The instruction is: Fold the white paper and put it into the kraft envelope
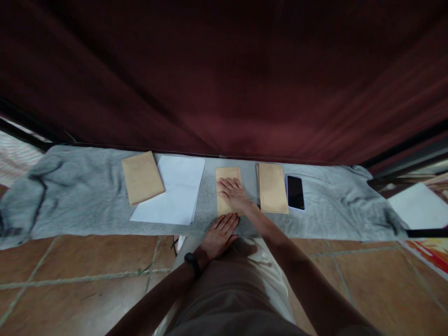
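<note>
A brown paper envelope (223,205) lies in front of me on the grey cloth. Flat on its upper part rests my right hand (235,193), palm down with the fingers stretched out. My left hand (220,233) lies at the envelope's near end, fingers extended, the fingertips at or very close to its bottom edge. It wears a dark band on the wrist. To the right is a small stack of brown envelopes (273,189). Sheets of white paper (175,186) lie to the left, partly under another stack of brown envelopes (143,177).
A phone (296,192) with a dark screen lies right of the right-hand stack. The grey cloth (325,200) covers a narrow surface, backed by a dark red curtain (224,93). Tiled floor (105,270) shows below. A white panel (420,205) stands at far right.
</note>
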